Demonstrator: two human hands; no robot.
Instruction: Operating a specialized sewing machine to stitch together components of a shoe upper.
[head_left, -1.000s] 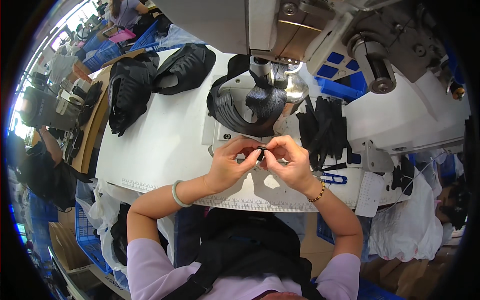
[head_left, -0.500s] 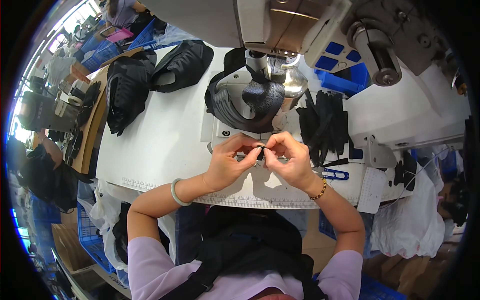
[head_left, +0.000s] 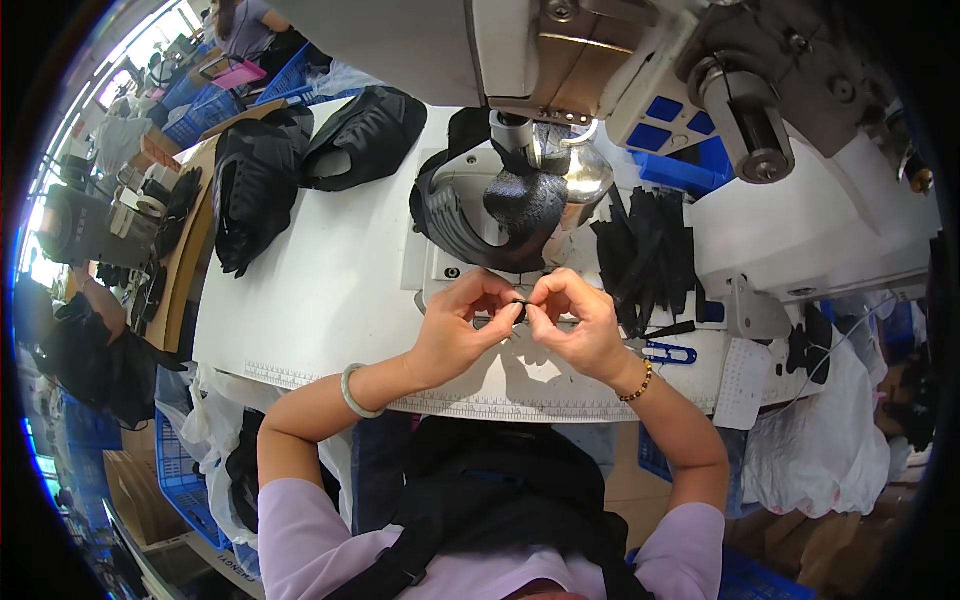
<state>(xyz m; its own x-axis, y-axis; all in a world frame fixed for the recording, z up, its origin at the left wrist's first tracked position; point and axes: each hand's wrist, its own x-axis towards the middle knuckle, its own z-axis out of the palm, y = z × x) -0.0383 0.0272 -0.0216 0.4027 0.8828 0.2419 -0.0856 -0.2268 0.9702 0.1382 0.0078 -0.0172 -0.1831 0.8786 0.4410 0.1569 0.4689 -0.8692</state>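
My left hand (head_left: pixel 462 328) and my right hand (head_left: pixel 578 325) meet over the near middle of the white table. Thumb and fingers of both are pinched on one small black strip (head_left: pixel 520 312), mostly covered by the fingertips. Just beyond them, a black shoe upper (head_left: pixel 480 215) lies under the head of a sewing machine (head_left: pixel 540 60). To the right of my right hand is a pile of black strips (head_left: pixel 648 250). A small blue tool (head_left: pixel 670 353), perhaps thread snips, rests close to my right wrist.
Two finished-looking black shoe uppers (head_left: pixel 255 190) stand at the table's far left. A blue tray (head_left: pixel 690 170) sits behind the strip pile. A ruler tape (head_left: pixel 480 408) runs along the front edge. Blue crates (head_left: pixel 185 480) and plastic bags flank the table. Another person sits far left.
Both hands stay together on the small black strip, with only slight finger movement; less of the strip shows below the fingertips. The view has shifted slightly.
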